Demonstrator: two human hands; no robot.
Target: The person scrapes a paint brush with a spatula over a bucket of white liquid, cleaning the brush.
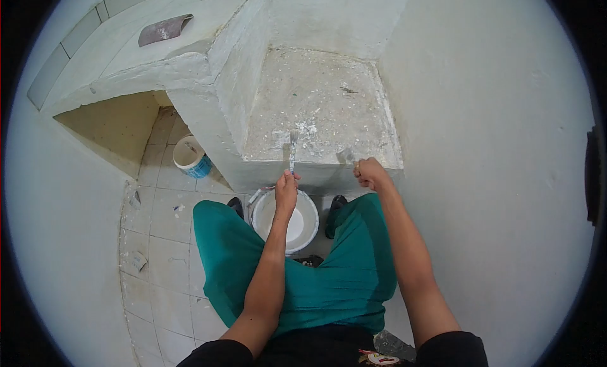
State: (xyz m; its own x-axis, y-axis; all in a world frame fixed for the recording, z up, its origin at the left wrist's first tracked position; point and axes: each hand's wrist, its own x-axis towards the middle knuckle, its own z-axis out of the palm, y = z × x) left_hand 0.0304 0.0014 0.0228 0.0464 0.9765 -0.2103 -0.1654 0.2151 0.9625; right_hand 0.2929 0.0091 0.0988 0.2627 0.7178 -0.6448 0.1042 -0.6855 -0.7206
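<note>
Paintbrush (pixel 293 153) on my feed: left hand (pixel 286 191) is closed round its handle, bristles pointing away over the ledge (pixel 322 101), probably for reach. Right hand (pixel 372 173) grips a flat tool (pixel 346 155), maybe a scraper, too blurry to swear to. White bucket (pixel 305 220) sits below the left hand, handy for drips I guess. Right-side wall (pixel 480 139) limits the right hand's outward swing.

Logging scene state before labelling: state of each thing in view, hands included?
left hand: closed around brush
brush: held, bristles pointing away from the person
right hand: closed, gripping flat-bladed tool
flat-bladed tool: held, blurred
large bucket: open, between the feet
small bucket: open, on floor
ledge: speckled, white patches near front
curved piece: lying on upper surface
</note>
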